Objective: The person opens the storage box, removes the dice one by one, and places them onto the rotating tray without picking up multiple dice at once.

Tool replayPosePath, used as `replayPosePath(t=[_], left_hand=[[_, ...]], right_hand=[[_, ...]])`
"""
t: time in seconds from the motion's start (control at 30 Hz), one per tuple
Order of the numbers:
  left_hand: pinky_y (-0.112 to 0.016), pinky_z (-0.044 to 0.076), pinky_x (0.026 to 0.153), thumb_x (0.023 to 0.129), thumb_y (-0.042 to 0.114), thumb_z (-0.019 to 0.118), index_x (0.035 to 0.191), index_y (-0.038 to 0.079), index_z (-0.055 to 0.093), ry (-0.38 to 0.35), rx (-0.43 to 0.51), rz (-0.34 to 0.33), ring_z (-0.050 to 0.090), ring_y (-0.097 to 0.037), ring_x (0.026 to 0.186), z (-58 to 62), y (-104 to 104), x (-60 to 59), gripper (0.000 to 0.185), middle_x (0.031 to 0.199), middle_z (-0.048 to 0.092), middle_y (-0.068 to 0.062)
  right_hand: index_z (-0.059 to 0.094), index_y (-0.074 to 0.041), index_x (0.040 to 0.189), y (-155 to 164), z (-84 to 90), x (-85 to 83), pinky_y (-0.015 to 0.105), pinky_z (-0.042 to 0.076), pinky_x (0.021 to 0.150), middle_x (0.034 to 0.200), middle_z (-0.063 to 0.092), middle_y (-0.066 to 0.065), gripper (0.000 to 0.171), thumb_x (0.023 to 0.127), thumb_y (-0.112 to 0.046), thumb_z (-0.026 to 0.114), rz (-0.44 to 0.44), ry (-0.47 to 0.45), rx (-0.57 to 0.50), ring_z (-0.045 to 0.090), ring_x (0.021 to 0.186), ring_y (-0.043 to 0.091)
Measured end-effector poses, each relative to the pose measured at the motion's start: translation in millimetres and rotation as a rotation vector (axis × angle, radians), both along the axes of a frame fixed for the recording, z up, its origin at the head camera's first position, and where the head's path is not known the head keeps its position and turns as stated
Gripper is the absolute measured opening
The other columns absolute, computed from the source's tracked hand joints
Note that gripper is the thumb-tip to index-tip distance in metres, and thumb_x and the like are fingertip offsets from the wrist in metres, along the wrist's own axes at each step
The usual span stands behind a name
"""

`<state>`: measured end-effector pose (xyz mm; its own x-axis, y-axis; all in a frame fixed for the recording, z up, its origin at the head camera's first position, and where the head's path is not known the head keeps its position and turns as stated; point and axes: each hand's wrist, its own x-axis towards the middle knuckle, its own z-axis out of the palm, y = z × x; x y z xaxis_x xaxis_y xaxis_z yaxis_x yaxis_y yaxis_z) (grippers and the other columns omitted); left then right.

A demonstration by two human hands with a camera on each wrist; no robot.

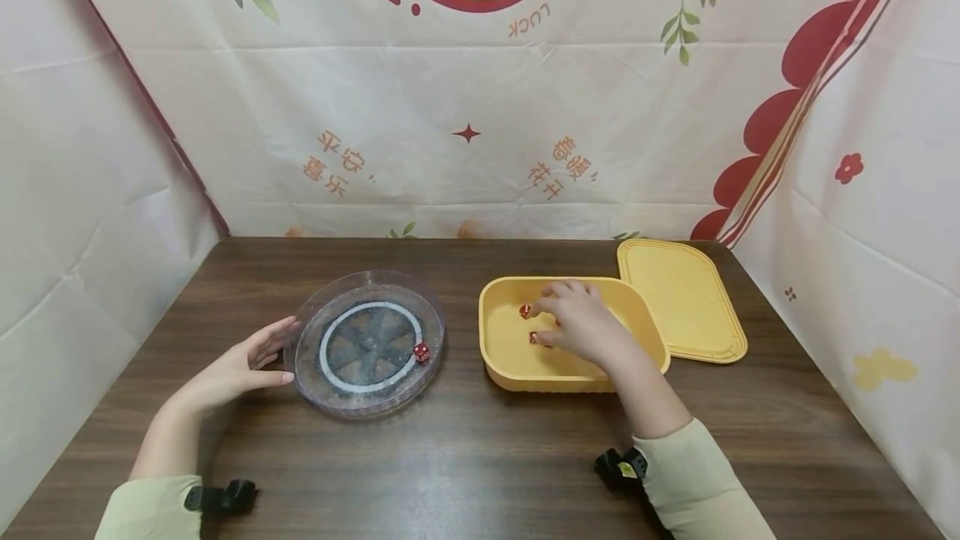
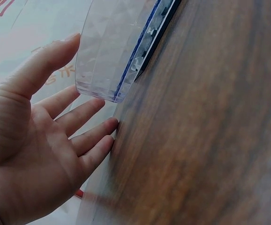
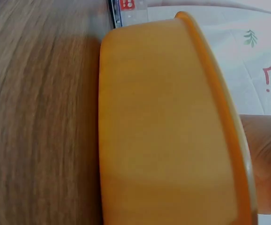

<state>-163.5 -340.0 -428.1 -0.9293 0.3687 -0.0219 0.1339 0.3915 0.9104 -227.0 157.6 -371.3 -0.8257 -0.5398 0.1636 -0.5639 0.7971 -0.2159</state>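
Reaching into the box [image 1: 501,357], my right hand [image 1: 581,323] curls over a die [image 1: 534,338], grip unclear; left hand [image 1: 240,365] rests open beside the dish [image 1: 367,344]. "GOOD LUCK" behind.

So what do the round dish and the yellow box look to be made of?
Round dish: clear, glossy hard plastic by the look; the table grain shows through its faceted rim. Yellow box: opaque matte plastic, probably, with smooth moulded walls and a rolled rim.

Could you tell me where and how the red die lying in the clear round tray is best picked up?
The red die lies flat near the right inner wall of the clear round tray. Probably best to come from straight above and pinch two opposite side faces with thumb and forefinger, since the raised wall blocks a sideways approach. The left hand already rests at the tray's left edge.
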Motion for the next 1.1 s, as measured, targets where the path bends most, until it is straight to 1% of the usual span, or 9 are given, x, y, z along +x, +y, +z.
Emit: replayPosePath(t=[0.23, 0.3, 0.4, 0.47, 0.53, 0.63, 0.7, 0.87, 1.1], left_hand=[[-0.008, 0.031, 0.094, 0.087, 0.009, 0.069, 0.15, -0.001, 0.02, 0.002, 0.005, 0.001, 0.019, -0.045, 0.136, -0.5, 1, 0.5, 0.08, 0.152, 0.023, -0.025], [-0.008, 0.03, 0.095, 0.087, 0.009, 0.07, 0.15, 0.0, 0.02, 0.004, 0.009, 0.003, 0.022, -0.038, 0.138, -1.3, 1, 0.3, 0.081, 0.152, 0.023, -0.025], [-0.008, 0.03, 0.096, 0.087, 0.009, 0.07, 0.15, 0.0, 0.02, 0.005, 0.013, 0.0, 0.026, -0.022, 0.137, -2.2, 0, -0.2, 0.081, 0.153, 0.022, -0.025], [-0.008, 0.03, 0.096, 0.087, 0.009, 0.07, 0.15, 0.001, 0.02, 0.003, 0.016, 0.002, 0.027, -0.017, 0.137, -2.5, -1, -0.3, 0.082, 0.153, 0.022, -0.023], [-0.008, 0.029, 0.096, 0.087, 0.009, 0.07, 0.151, 0.001, 0.02, 0.001, 0.016, 0.001, 0.025, -0.024, 0.138, -3.0, -1, -0.3, 0.081, 0.153, 0.022, -0.023], [-0.007, 0.029, 0.095, 0.087, 0.009, 0.069, 0.151, 0.001, 0.019, -0.003, 0.012, 0.001, 0.019, -0.04, 0.138, -3.6, -1, -0.4, 0.081, 0.153, 0.022, -0.023], [-0.007, 0.03, 0.095, 0.088, 0.009, 0.069, 0.151, 0.001, 0.019, -0.004, 0.011, -0.001, 0.017, -0.045, 0.136, -4.0, -1, -0.7, 0.081, 0.153, 0.021, -0.023], [-0.007, 0.03, 0.095, 0.088, 0.009, 0.069, 0.151, 0.0, 0.018, -0.004, 0.014, -0.005, 0.016, -0.046, 0.136, -3.9, -1, -0.7, 0.081, 0.153, 0.021, -0.023], [-0.008, 0.03, 0.095, 0.088, 0.009, 0.069, 0.151, 0.001, 0.019, 0.003, 0.008, -0.002, 0.017, -0.045, 0.136, -3.3, -1, -0.3, 0.081, 0.153, 0.022, -0.023]], right_hand=[[0.073, -0.013, 0.1, 4, -7.6, -5.3, 0.055, 0.033, 0.089, 0.116, 0.059, 0.011, 0.026, 0.077, -0.02, 0.08, -0.032, -0.054, 0.02, 0.046, 0.114, 0.036], [0.072, -0.015, 0.098, 6, -10.7, -6.8, 0.054, 0.033, 0.088, 0.116, 0.059, 0.01, 0.024, 0.075, -0.02, 0.081, -0.036, -0.059, 0.031, 0.047, 0.113, 0.036], [0.072, -0.017, 0.093, 9, -15.1, -8.9, 0.053, 0.033, 0.087, 0.115, 0.059, 0.009, 0.022, 0.074, -0.021, 0.082, -0.038, -0.061, 0.045, 0.047, 0.113, 0.034], [0.072, -0.019, 0.092, 10, -17.2, -9.8, 0.053, 0.033, 0.087, 0.115, 0.059, 0.008, 0.021, 0.074, -0.022, 0.082, -0.037, -0.062, 0.05, 0.046, 0.113, 0.034], [0.071, -0.019, 0.091, 11, -18.7, -10.8, 0.054, 0.033, 0.087, 0.116, 0.059, 0.008, 0.02, 0.074, -0.022, 0.082, -0.036, -0.066, 0.052, 0.046, 0.113, 0.034], [0.071, -0.02, 0.089, 11, -20.2, -11.7, 0.055, 0.032, 0.088, 0.117, 0.059, 0.009, 0.02, 0.074, -0.023, 0.082, -0.037, -0.08, 0.056, 0.045, 0.113, 0.035], [0.071, -0.02, 0.088, 11, -20.9, -11.9, 0.056, 0.032, 0.088, 0.118, 0.058, 0.01, 0.019, 0.074, -0.023, 0.083, -0.04, -0.09, 0.062, 0.045, 0.114, 0.036], [0.07, -0.021, 0.086, 12, -21.8, -12.0, 0.057, 0.032, 0.088, 0.12, 0.058, 0.012, 0.018, 0.073, -0.023, 0.083, -0.042, -0.099, 0.069, 0.045, 0.114, 0.038], [0.069, -0.022, 0.082, 12, -22.1, -11.8, 0.055, 0.033, 0.086, 0.117, 0.058, 0.011, 0.017, 0.073, -0.022, 0.083, -0.034, -0.098, 0.071, 0.046, 0.112, 0.037]])
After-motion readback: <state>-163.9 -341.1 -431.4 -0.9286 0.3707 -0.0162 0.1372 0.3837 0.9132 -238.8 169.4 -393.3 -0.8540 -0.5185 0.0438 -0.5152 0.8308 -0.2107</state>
